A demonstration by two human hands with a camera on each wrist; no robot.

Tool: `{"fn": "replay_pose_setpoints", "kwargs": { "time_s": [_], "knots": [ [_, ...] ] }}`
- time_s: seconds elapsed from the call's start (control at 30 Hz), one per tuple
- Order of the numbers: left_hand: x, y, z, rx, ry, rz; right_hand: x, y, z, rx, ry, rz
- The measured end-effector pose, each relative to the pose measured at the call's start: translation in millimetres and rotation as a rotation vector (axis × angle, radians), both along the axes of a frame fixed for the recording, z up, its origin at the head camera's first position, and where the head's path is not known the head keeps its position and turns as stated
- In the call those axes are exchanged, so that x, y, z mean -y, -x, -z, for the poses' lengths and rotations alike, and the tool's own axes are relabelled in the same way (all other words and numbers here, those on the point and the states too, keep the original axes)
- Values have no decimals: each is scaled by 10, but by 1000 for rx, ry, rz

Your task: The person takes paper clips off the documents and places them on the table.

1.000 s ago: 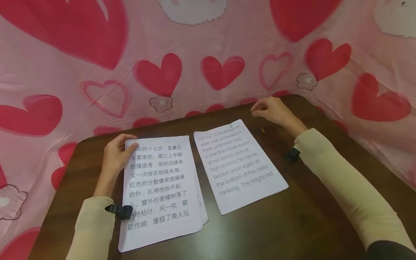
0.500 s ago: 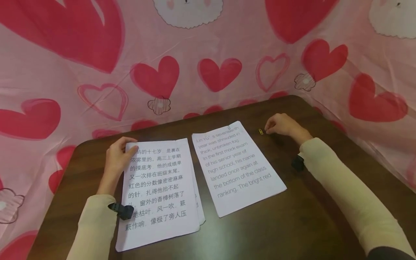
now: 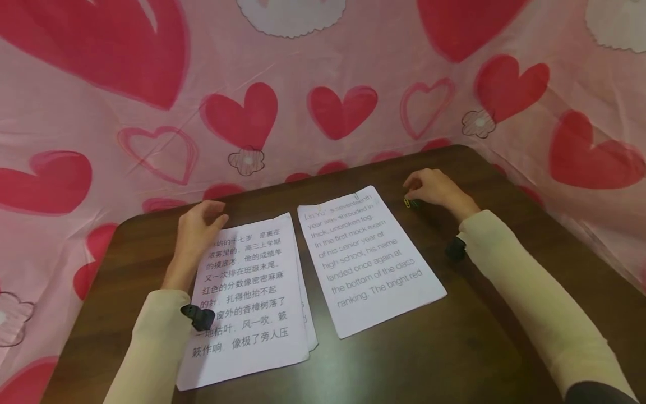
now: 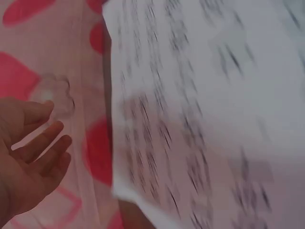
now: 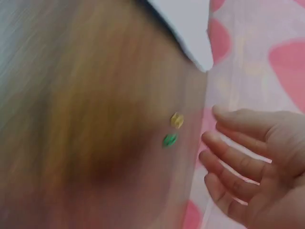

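Note:
My left hand (image 3: pixel 199 224) hovers at the top left corner of a stack of paper (image 3: pixel 247 292) printed with Chinese text, its fingers relaxed and holding nothing. In the left wrist view the fingers (image 4: pixel 40 143) are apart from the sheet's edge. My right hand (image 3: pixel 431 188) is over the table's far right part, fingers loosely bent. Just by its fingertips lie a yellow paper clip (image 3: pixel 406 203) and a green paper clip (image 3: pixel 415 204). The right wrist view shows both clips on the table, with a gap between them and the hand (image 5: pixel 257 162).
A second stack of paper (image 3: pixel 373 264) with English text lies right of the first, with a paper clip (image 3: pixel 356 196) on its top edge. Another sheet peeks out under the Chinese stack. A pink heart-patterned cloth (image 3: pixel 292 67) hangs behind the brown table (image 3: pixel 383 359).
My left hand has come off the paper's corner, moving slightly up and right. The right hand went down beside the yellow clip, then back left; a green clip now shows next to it.

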State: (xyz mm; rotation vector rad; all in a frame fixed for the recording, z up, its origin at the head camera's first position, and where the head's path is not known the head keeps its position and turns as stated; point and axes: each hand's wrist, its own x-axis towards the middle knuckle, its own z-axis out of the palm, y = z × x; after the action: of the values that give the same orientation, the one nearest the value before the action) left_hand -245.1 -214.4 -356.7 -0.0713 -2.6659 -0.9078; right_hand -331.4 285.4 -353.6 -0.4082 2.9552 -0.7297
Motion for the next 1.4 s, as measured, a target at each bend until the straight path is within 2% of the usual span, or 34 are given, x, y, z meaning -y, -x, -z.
{"fn": "replay_pose_setpoints", "kwargs": {
  "time_s": [0.17, 0.3, 0.43, 0.53, 0.77, 0.97, 1.1, 1.27, 1.4],
  "knots": [
    [-430, 209, -94, 134, 0, 140, 299, 83, -40, -18, 98, -68],
    [-766, 382, -39, 251, 23, 210, 562, 150, 23, 39, 107, -115],
    [-1014, 490, 51, 305, 42, 262, 809, 213, 60, 103, 84, -133],
    [-1124, 507, 93, 299, 77, 259, 989, 231, 69, 105, 51, -146],
    [-1181, 445, 131, 272, 155, 231, 1263, 101, 128, 8, -155, -164],
    [-1142, 411, 116, 254, 116, 207, 1293, 4, 151, -47, -115, -110],
    [-1113, 419, 113, 200, 79, 219, 1300, -32, 156, -67, -118, -79],
    [-1066, 401, 137, 152, 35, 224, 1341, -48, 168, -71, -109, -88],
    [-1027, 377, 121, 153, -27, 231, 1377, -31, 156, -58, -75, -109]
  ]
}}
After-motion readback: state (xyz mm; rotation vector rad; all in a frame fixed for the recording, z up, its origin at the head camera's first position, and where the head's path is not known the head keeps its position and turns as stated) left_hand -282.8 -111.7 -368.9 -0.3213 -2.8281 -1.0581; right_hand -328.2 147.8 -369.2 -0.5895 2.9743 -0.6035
